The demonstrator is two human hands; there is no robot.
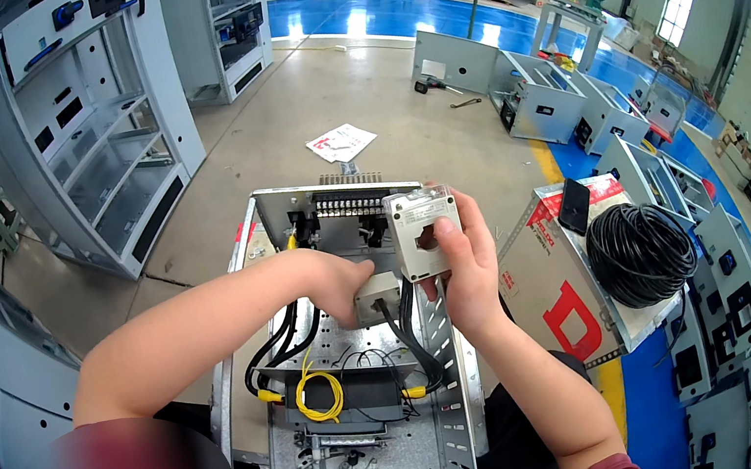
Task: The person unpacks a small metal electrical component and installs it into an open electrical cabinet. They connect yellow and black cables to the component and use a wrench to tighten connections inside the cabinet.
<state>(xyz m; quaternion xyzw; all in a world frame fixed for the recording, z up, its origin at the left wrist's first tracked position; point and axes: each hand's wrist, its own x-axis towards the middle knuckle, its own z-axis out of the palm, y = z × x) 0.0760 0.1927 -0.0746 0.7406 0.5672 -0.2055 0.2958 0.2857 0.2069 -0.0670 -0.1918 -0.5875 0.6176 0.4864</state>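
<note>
In my right hand (471, 283) is a pale grey current transformer (404, 215), a square block with a round hole and a clear cover on top. The thumb presses its face beside the hole. My left hand (336, 286) grips a second grey current transformer (384, 285), lower and just left of the first. Black cables (404, 334) run through or against this second block; the fingers partly hide where. Both hands are over an open metal chassis (444, 362). Inside it lie a coil of yellow wire (341, 394) and a black terminal strip (349, 204) at the far end.
To the right, a cardboard box (532, 308) bears a coil of black cable (637, 255) and a phone (574, 204). A tall grey cabinet (180, 133) stands at left. Paper (342, 144) lies on the floor ahead. Several metal enclosures (549, 111) line the right side.
</note>
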